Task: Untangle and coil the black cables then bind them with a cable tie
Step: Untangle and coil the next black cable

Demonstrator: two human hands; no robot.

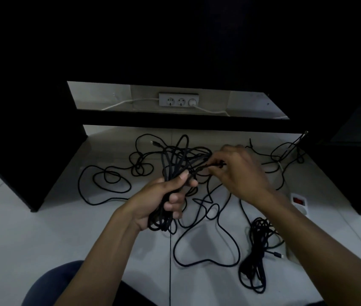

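Observation:
My left hand (164, 196) grips a bundle of black cable loops (175, 157) held above the white floor. My right hand (239, 168) pinches a black cable end (216, 164) at the top right of that bundle. Loose black cable (109, 180) sprawls in loops over the floor to the left, and more of it curves below my hands (208, 246). A separate coiled black cable (256, 250) lies on the floor at the right. No cable tie can be made out.
A black desk frame with dark side panels (27, 151) stands left and right of the work area. A wall socket strip (178, 99) with a white lead is at the back. A white power strip with a red switch (299, 202) lies at the right. My knee (64, 283) is at the bottom.

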